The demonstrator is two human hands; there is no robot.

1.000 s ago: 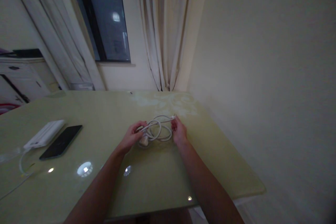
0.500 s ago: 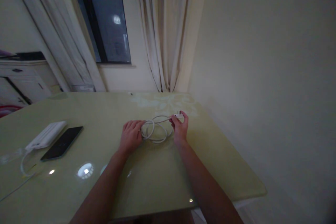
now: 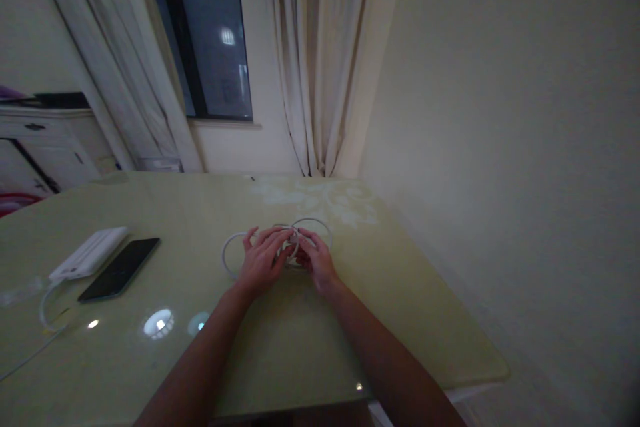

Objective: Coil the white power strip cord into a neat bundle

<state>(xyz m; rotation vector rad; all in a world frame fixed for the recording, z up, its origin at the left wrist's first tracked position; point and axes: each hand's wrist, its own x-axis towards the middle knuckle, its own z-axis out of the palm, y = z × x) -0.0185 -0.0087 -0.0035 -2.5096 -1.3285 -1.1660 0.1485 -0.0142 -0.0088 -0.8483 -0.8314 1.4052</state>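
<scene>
The white cable (image 3: 313,219) lies bunched in loose loops between the two hands, at the middle of the worktop (image 3: 410,320). One round loop bows out to the left of the left hand (image 3: 263,260), another to the far right, beyond the fingers (image 3: 307,240) of the right hand (image 3: 319,263). Those right fingers grasp the cable where its strands cross; the left fingers curve over the bundle, touching it, but how firmly they close cannot be told. The cable looks smooth, thin and evenly round.

The worktop is glossy and pale green, mirroring lights at its near left, with a whitish leafy scroll pattern (image 3: 345,203) at its far side. Well to the left, a white rounded slab (image 3: 90,253) lies beside a flat, dark phone (image 3: 120,270).
</scene>
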